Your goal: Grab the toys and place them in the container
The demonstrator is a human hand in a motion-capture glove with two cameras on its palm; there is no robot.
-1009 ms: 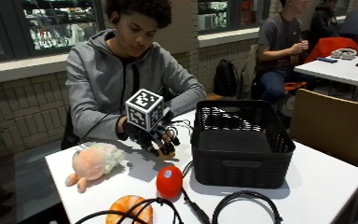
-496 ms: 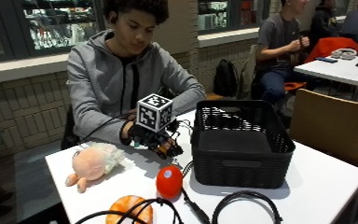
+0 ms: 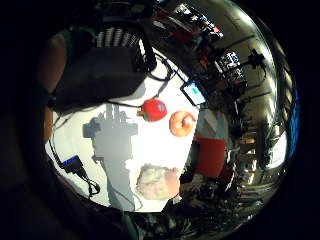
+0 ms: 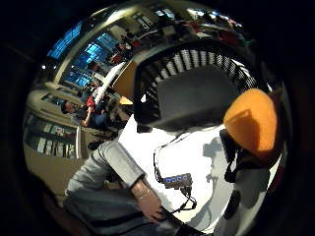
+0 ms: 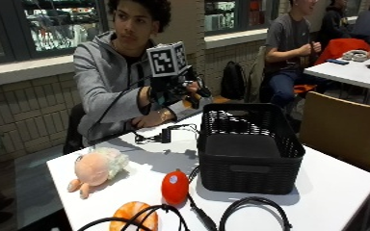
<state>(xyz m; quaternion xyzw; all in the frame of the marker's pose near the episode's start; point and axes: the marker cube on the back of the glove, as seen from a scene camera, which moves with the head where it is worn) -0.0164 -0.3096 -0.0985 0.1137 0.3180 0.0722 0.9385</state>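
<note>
Outside view: an orange toy (image 4: 251, 125) is held in the gloved right hand (image 5: 175, 89), raised at the basket's (image 5: 249, 147) 10 o'clock; release is best made once centred above the opening.

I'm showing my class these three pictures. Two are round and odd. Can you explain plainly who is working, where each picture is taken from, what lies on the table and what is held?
No robot: a person works with a gloved right hand. The outside view looks across the table; both round views come from cameras on that palm. On the table stand a black basket, a plush sheep, a red toy and an orange toy. The raised hand grips an orange object, close in the thumb-side view.
</note>
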